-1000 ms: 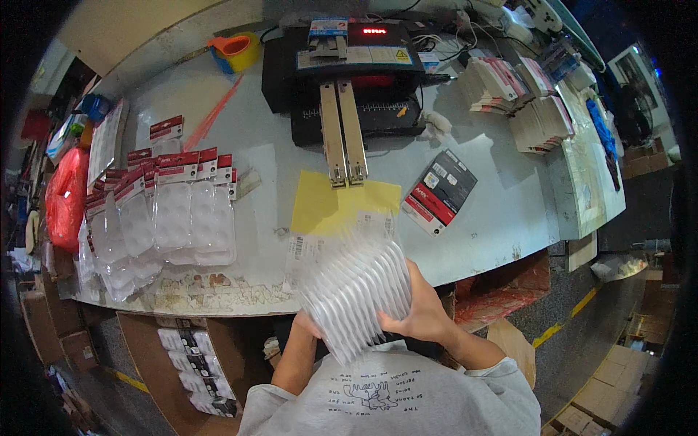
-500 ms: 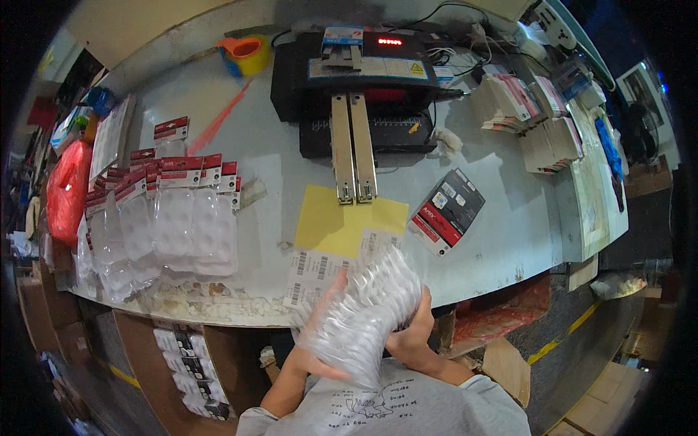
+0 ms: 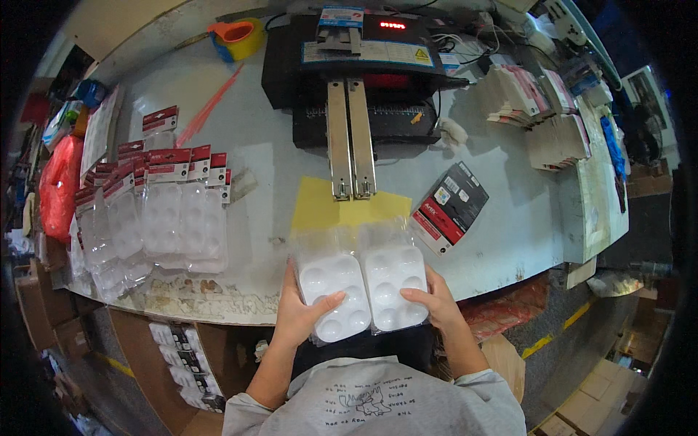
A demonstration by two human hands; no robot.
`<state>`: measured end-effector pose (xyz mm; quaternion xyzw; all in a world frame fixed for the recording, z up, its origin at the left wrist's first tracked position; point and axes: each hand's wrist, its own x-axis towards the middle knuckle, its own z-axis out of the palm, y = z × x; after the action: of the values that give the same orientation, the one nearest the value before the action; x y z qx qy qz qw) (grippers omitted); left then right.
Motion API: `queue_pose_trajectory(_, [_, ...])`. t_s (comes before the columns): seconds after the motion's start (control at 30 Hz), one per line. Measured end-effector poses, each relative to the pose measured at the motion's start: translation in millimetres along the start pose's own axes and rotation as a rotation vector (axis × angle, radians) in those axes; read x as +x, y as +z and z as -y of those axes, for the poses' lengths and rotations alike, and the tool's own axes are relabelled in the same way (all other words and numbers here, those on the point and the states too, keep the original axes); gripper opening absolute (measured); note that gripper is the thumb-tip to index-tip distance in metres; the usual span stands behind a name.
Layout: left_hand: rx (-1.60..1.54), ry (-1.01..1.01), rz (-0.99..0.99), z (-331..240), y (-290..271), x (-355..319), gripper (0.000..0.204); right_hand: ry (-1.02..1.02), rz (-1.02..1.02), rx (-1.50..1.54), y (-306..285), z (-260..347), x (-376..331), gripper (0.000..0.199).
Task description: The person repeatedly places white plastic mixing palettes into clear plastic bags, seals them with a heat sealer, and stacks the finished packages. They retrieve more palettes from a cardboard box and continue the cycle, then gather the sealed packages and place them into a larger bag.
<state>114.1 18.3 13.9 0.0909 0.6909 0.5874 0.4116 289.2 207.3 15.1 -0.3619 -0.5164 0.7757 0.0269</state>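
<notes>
My left hand (image 3: pixel 299 309) is closed on a white paint palette (image 3: pixel 329 272) with round wells, inside a clear plastic bag. A second bagged white palette (image 3: pixel 392 265) is gripped by my right hand (image 3: pixel 440 304), thumb on its face. They are held side by side at the table's near edge, their upper bag ends over a yellow sheet (image 3: pixel 313 203). Whether more palettes are stacked beneath each is hard to tell. Just beyond stand the two metal rails (image 3: pixel 350 145) of a black machine (image 3: pixel 291 73) with a lit red display. My fingers are mostly hidden under the palettes.
Bagged palettes with red header cards (image 3: pixel 167 211) are heaped on the left of the table. To the right lies a red and black card (image 3: pixel 451 211); stacks of cards (image 3: pixel 556 142) stand farther back. Yellow and orange tape rolls (image 3: pixel 243 40) sit at the back left.
The blurred pile of clear-bagged items between my hands has been parted into two, and palette faces now show upward. My hands have moved apart, one on each side.
</notes>
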Motion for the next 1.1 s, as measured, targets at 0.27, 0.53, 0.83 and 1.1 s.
queue_pose_trajectory(0.27, [-0.002, -0.003, 0.057, -4.0, -3.2, -7.9, 0.079, -0.334, -0.129, -0.426, 9.2, -11.7, -7.3, 0.076])
queue_pose_trajectory(0.53, [0.105, 0.014, 0.022, -4.1, 6.4, -8.9, 0.074, -0.408, -0.268, -0.850, 3.3, 3.0, -5.5, 0.072])
queue_pose_trajectory(0.83, [0.119, 0.112, -0.146, -4.5, -7.3, 3.8, 0.065, -0.441, -0.680, -1.503, -57.9, 10.6, 86.8, 0.104])
queue_pose_trajectory(1.1, [0.022, 0.174, -0.206, -6.9, -0.5, 18.9, 0.047, -0.330, -0.842, -1.586, -93.3, 55.8, 105.5, 0.071])
